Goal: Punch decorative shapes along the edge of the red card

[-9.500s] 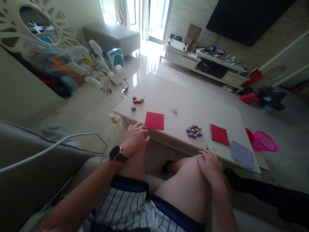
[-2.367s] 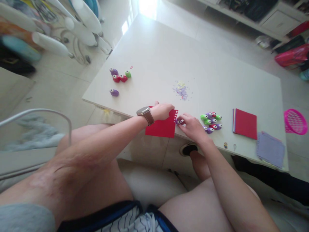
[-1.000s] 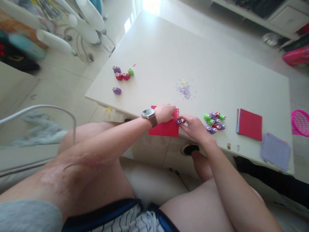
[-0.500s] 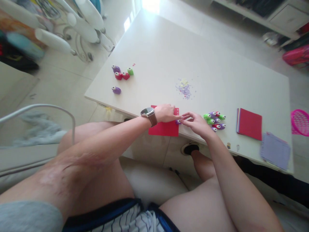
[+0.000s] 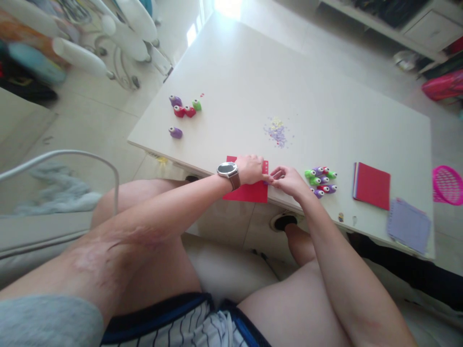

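A red sheet of paper [image 5: 253,193] lies at the near table edge and sticks out over it. A row of small punched holes runs along its right side. My left hand [image 5: 250,169], with a watch on the wrist, presses on the sheet, its fingers curled and its thumb reaching to the right edge. There sits a small purple craft punch [image 5: 266,182], mostly hidden by fingers. My right hand [image 5: 287,181] pinches the punch from the right, its fingertips meeting my left thumb.
Several coloured punches [image 5: 321,180] cluster right of my right hand; more punches [image 5: 183,112] stand at the table's left. Purple and yellow paper bits [image 5: 278,131] lie mid-table. A red-topped paper stack [image 5: 372,185], purple sheets [image 5: 408,225] and a pink basket [image 5: 447,185] are at right.
My right fingers have closed in on the purple punch, now covering more of it. My left hand stays on the red sheet. The view has shifted slightly.
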Demonstrator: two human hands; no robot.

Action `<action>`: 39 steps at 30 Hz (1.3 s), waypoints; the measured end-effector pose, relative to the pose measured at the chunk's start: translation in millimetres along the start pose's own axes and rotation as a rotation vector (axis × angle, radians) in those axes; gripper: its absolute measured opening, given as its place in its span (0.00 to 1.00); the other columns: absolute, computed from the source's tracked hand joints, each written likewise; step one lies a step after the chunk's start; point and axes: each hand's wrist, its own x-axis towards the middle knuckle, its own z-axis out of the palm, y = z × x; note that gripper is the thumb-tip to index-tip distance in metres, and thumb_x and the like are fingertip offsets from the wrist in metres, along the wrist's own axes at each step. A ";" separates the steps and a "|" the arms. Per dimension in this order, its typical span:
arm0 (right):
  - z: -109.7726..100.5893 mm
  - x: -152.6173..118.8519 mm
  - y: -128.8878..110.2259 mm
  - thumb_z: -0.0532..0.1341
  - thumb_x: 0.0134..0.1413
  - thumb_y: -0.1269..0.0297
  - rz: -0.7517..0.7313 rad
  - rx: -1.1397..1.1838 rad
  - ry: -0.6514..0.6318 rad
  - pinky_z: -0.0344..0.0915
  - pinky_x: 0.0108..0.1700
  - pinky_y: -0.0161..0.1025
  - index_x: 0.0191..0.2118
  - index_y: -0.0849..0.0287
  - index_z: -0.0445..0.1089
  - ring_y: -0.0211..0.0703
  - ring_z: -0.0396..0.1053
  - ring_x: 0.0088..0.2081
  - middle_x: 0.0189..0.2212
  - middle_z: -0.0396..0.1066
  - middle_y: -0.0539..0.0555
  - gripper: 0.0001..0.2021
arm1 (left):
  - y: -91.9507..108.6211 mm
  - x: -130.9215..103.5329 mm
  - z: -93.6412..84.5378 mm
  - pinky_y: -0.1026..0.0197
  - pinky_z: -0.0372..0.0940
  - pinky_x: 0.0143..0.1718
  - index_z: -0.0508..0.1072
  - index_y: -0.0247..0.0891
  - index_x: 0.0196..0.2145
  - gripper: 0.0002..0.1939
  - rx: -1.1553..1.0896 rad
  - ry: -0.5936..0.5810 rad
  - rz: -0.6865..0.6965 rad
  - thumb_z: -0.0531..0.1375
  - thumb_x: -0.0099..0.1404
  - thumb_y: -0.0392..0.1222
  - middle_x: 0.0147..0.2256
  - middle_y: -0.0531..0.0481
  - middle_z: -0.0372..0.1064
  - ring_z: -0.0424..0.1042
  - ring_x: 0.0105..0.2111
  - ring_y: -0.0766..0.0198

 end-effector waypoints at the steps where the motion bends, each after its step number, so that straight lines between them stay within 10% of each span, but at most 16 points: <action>1: 0.6 1.1 -1.1 0.75 0.45 0.64 0.009 -0.008 -0.002 0.65 0.30 0.34 0.34 0.59 0.73 0.41 0.72 0.30 0.30 0.78 0.54 0.13 | 1.2 -0.6 0.6 0.44 0.64 0.54 0.70 0.33 0.59 0.37 0.009 0.001 -0.004 0.53 0.74 0.70 0.59 0.27 0.71 0.70 0.56 0.38; 17: -24.4 -9.9 10.0 0.71 0.55 0.58 -0.055 -0.079 0.037 0.71 0.39 0.39 0.39 0.58 0.76 0.44 0.75 0.35 0.38 0.80 0.56 0.11 | -9.5 -4.6 -5.0 0.44 0.68 0.57 0.67 0.29 0.63 0.26 0.116 -0.070 0.083 0.48 0.80 0.51 0.60 0.27 0.69 0.71 0.60 0.41; 25: -10.4 -17.4 11.2 0.65 0.56 0.72 -0.371 -0.388 0.113 0.69 0.50 0.42 0.43 0.55 0.79 0.48 0.75 0.43 0.43 0.77 0.56 0.10 | -10.6 -3.5 -0.7 0.46 0.68 0.58 0.65 0.32 0.63 0.28 0.180 -0.072 0.089 0.62 0.73 0.50 0.61 0.29 0.68 0.70 0.61 0.41; 39: -26.9 -17.9 17.8 0.63 0.57 0.73 -0.308 -0.618 0.167 0.68 0.50 0.46 0.41 0.56 0.77 0.54 0.74 0.47 0.43 0.80 0.59 0.08 | -16.3 -0.8 5.7 0.46 0.69 0.55 0.67 0.32 0.61 0.26 0.195 -0.045 0.122 0.63 0.72 0.48 0.58 0.30 0.70 0.72 0.58 0.42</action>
